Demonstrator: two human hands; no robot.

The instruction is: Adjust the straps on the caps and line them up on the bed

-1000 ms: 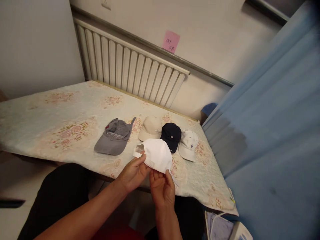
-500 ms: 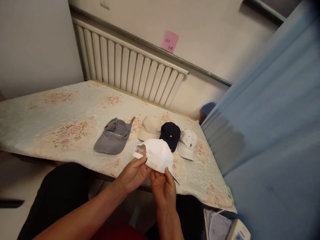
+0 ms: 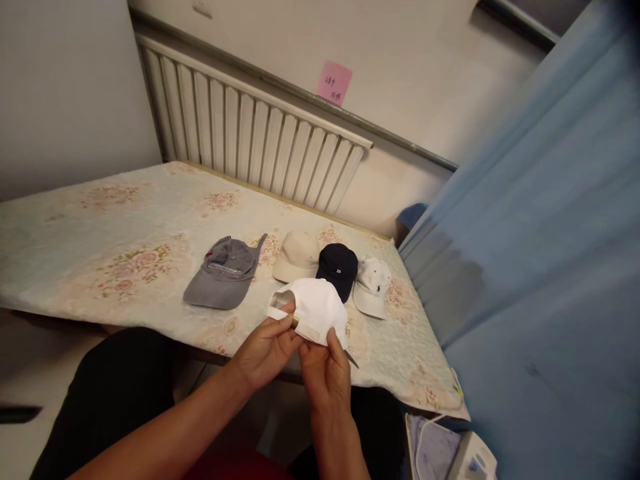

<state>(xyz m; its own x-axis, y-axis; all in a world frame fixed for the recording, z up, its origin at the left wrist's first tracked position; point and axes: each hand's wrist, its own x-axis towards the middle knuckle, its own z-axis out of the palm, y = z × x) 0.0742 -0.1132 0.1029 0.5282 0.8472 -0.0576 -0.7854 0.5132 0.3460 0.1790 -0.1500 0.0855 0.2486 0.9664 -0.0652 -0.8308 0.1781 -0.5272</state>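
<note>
Both hands hold a white baseball cap (image 3: 317,303) above the near edge of the bed. My left hand (image 3: 267,350) pinches its back strap by the opening, where a brass-coloured buckle shows at the fingers. My right hand (image 3: 327,370) grips the lower rim nearer the brim, thumb on the outside. The brim points right and is mostly hidden. Beyond it lie a beige cap (image 3: 295,257), a black cap (image 3: 339,267) and a white cap with a small dark logo (image 3: 373,287). Farther left rests a grey cap (image 3: 223,273), its strap sticking out.
A flowered cover (image 3: 150,213) spreads over the bed. Behind it stands a white radiator (image 3: 255,140), with a pink note (image 3: 335,83) on the wall above. A blue curtain (image 3: 540,267) hangs on the right. A white box (image 3: 473,457) with a cord sits low at the right.
The white cap has turned slightly in my hands, and the brass-coloured buckle now shows by my left fingers. The whole view has shifted a little; the other caps lie as before.
</note>
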